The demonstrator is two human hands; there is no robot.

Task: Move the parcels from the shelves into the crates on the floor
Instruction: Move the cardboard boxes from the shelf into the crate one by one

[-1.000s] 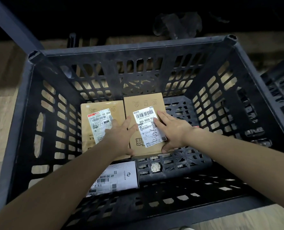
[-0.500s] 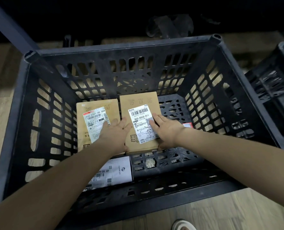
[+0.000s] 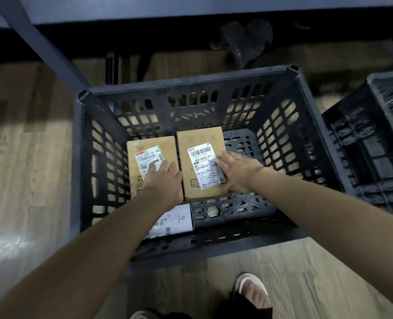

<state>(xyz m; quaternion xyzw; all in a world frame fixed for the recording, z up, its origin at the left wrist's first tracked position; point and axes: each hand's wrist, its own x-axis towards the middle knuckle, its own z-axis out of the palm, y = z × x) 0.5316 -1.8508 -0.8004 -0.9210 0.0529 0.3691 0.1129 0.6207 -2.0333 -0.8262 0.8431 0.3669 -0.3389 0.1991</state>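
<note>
Right hand [image 3: 234, 172] flat on right parcel [image 3: 202, 162], its long axis along that forearm; left hand [image 3: 162, 180] flat on left parcel [image 3: 148, 162].

Bare forearms, no sleeves; a pale open-toed slipper [image 3: 252, 290] on 1 foot

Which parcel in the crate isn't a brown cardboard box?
The white parcel at the crate's near left, partly under the left forearm. The two boxes beyond it are brown cardboard.
</note>
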